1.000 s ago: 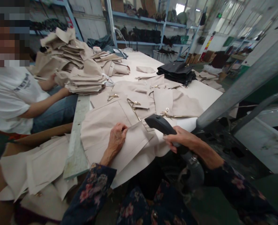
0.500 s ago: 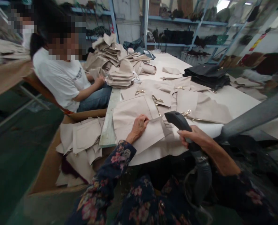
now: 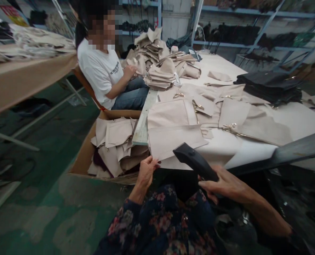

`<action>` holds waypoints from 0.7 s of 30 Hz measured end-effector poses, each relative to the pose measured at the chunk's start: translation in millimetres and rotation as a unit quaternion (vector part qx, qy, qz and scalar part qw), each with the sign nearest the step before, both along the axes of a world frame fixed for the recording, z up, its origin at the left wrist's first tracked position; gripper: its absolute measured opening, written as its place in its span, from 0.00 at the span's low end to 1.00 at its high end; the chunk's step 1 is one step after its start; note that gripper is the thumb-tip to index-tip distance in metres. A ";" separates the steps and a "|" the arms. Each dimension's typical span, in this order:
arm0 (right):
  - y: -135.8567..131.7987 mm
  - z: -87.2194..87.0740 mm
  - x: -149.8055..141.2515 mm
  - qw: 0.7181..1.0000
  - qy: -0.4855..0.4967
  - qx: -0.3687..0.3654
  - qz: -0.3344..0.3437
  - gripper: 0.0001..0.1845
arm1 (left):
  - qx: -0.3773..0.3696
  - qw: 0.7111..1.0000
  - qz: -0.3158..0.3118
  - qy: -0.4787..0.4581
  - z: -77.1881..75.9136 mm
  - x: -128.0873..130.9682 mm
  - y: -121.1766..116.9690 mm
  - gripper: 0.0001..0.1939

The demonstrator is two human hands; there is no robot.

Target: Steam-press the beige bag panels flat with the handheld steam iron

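My left hand pinches the near corner of a beige leather piece that hangs over the edge of the white table. My right hand is wrapped around the handle of a black hand tool whose grey hose runs down by my lap; its nose points at the beige piece. More beige pieces with gold clasps lie spread on the table beyond.
A cardboard box of beige pieces stands on the floor at the left. A seated person in a white shirt handles a tall beige stack. Black pieces are piled at the far right. A grey bar crosses at the right.
My view has swung left and down. My left hand has slid from the middle of the beige piece to its near corner and pulled it toward me; the right hand with the tool has dropped lower.
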State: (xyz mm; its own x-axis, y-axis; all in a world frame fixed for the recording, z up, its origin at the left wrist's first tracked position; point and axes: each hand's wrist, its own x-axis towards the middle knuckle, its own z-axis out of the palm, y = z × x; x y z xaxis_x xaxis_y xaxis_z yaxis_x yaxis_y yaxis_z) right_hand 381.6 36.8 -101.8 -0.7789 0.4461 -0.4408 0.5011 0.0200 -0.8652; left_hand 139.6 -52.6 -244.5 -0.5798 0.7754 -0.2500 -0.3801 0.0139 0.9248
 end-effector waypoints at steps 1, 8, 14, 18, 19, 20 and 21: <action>-2.5 0.0 -6.4 1.000 -0.008 -0.001 0.009 0.11 | 0.023 0.999 0.011 -0.042 0.5 5.5 3.6 0.17; -6.1 -14.9 -47.4 0.997 -0.011 -0.020 0.067 0.10 | 0.095 0.987 -0.004 -0.129 10.2 3.7 13.0 0.15; 5.3 -11.8 -66.0 1.000 0.003 -0.005 0.016 0.12 | 0.093 0.988 -0.002 -0.125 6.8 8.4 11.1 0.12; 16.7 -4.7 -55.1 1.000 0.019 0.006 -0.012 0.14 | 0.098 0.989 0.024 -0.112 12.1 11.1 14.5 0.12; 20.1 -4.6 -50.3 1.000 0.021 0.004 -0.019 0.15 | 0.098 0.989 0.029 -0.102 13.2 11.8 15.0 0.11; 23.8 -5.1 -45.1 0.999 0.021 0.004 -0.031 0.16 | 0.098 0.991 0.032 -0.090 13.8 12.6 15.0 0.10; 27.9 -5.8 -39.7 0.999 0.021 0.008 -0.049 0.17 | 0.095 0.992 0.032 -0.079 13.4 13.8 14.5 0.09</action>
